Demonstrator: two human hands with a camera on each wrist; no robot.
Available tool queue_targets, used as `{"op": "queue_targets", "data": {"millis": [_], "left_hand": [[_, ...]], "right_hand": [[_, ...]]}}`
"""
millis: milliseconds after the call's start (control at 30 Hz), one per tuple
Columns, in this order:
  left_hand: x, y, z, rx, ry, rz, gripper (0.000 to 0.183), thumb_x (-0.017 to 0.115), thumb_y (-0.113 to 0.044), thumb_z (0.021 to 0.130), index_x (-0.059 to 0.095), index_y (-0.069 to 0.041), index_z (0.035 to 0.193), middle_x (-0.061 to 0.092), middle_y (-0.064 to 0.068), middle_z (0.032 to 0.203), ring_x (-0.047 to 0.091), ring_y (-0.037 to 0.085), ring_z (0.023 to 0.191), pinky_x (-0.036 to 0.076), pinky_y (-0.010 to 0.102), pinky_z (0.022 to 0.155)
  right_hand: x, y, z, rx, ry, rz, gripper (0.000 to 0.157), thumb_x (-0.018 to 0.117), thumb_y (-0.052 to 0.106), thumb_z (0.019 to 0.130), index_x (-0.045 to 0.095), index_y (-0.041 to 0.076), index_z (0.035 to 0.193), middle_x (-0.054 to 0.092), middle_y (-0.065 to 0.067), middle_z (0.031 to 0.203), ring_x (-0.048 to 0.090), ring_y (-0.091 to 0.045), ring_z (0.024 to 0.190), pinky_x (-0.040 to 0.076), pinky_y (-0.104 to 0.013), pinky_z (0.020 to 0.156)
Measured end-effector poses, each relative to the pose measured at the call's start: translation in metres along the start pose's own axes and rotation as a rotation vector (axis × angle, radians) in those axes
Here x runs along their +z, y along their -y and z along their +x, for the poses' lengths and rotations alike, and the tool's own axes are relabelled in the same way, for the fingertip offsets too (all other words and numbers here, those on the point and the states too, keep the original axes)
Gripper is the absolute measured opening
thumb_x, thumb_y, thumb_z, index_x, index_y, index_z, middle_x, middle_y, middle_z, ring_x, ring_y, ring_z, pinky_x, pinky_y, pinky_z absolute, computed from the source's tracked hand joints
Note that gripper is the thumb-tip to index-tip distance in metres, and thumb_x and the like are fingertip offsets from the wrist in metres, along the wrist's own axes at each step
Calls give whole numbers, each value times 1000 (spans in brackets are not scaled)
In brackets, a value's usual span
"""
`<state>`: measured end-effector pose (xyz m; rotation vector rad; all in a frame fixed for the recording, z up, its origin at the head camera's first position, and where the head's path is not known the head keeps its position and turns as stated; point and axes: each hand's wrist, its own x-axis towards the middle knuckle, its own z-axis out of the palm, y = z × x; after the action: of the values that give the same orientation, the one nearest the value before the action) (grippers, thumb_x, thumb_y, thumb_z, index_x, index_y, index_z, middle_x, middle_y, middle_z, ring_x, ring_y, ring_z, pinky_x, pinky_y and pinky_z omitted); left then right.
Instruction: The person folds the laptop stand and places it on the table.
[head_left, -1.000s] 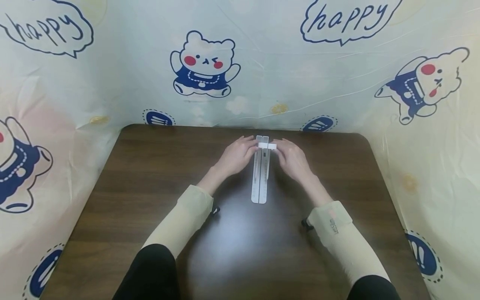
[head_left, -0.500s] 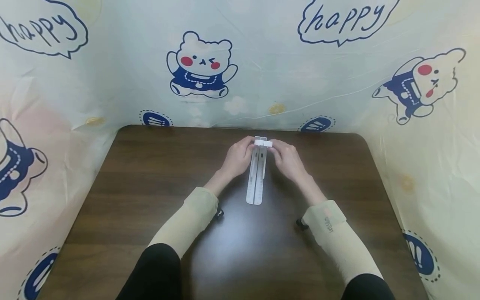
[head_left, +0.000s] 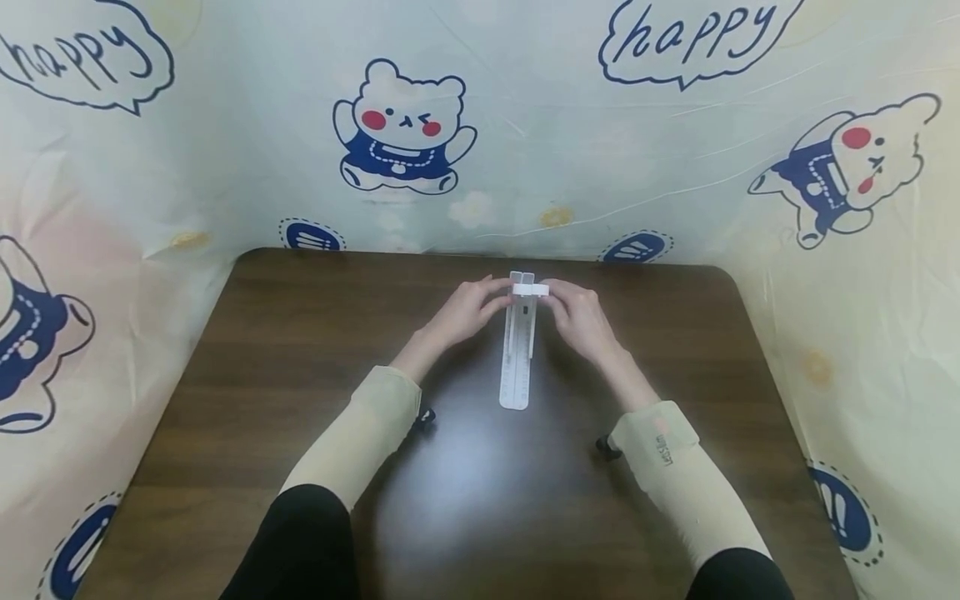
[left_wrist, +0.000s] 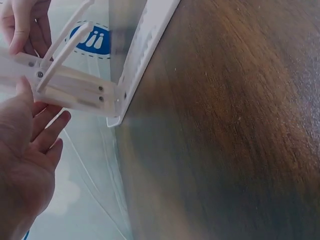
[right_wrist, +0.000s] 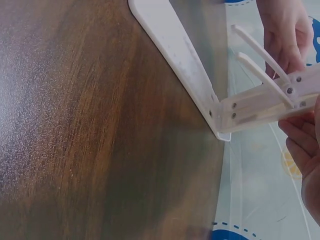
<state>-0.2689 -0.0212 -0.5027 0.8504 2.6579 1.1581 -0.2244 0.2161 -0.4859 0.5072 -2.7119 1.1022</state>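
Note:
A white folding stand [head_left: 515, 367] sits near the table's far edge, its long flat base running toward me. Its upright part [left_wrist: 75, 87] rises from the far end of the base at a hinge, and two slim prongs [right_wrist: 260, 55] stick out from it. From the left, my left hand [head_left: 459, 315] pinches the upright part, thumb on one face and fingers behind. My right hand [head_left: 583, 321] grips the opposite side, mostly cut off in the right wrist view. A short white crosspiece [head_left: 530, 289] shows between both hands in the head view.
The brown wooden table [head_left: 300, 350] spreads around the stand. Close behind its far edge hangs a pale printed curtain [head_left: 525, 150] with bears and "happy" lettering, which also runs along both sides.
The dark line between the two halves of the base no longer shows; they look like one strip. My left hand swung slightly outward; my right hand has barely moved.

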Motion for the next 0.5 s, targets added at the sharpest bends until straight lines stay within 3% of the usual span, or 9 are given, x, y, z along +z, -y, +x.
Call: {"op": "queue_targets", "data": {"millis": [100, 367, 500], "left_hand": [[-1, 1, 3, -13, -16, 0, 43, 67, -24, 111, 67, -5, 150, 70, 16, 150, 49, 49, 156, 36, 60, 134], [-4, -2, 8, -20, -15, 39, 36, 67, -20, 111, 72, -7, 144, 74, 16, 145, 65, 40, 145, 48, 54, 128], [-3, -3, 8, -28, -7, 65, 37, 63, -20, 112, 70, -6, 146, 72, 16, 147, 53, 41, 155, 40, 57, 133]], "right_hand": [[0, 2, -1, 8, 3, 4, 24, 64, 11, 111, 78, 4, 130, 79, -18, 133, 77, -38, 122, 61, -56, 112], [2, 2, -3, 26, 6, 25, 26, 63, 14, 112, 77, 6, 132, 79, -16, 135, 75, -38, 129, 60, -56, 114], [4, 2, -6, 37, -8, 32, 29, 67, 14, 110, 76, 6, 136, 78, -17, 138, 74, -39, 131, 59, -57, 115]]}}
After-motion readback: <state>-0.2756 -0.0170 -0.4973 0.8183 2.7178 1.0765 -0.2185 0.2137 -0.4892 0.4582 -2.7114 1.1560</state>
